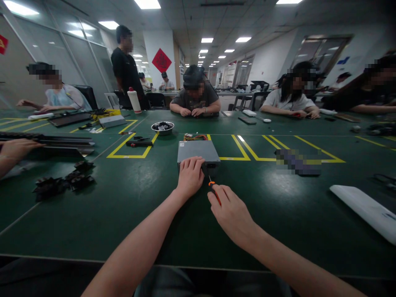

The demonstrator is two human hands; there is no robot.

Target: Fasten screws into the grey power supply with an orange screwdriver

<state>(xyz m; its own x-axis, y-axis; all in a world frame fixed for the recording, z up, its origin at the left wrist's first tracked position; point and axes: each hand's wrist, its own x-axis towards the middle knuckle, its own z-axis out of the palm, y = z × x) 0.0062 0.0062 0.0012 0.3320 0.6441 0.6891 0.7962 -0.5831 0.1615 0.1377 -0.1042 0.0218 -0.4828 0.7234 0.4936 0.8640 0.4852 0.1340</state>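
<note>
Head view: L hand (189, 176) flat on near edge of grey metal box (198, 153), not clasping. R hand (230, 212) pinches orange screwdriver (214, 191); shaft axis runs up-left, tip just short of box's near face, beside L fingers.

We counted one grey rectangular metal box (198, 152) at twelve o'clock, one orange-handled screwdriver (214, 192), one round steel bowl (162, 127) at eleven o'clock, one white plastic bottle (134, 100), and one long white panel (365, 210) at three o'clock.
</note>
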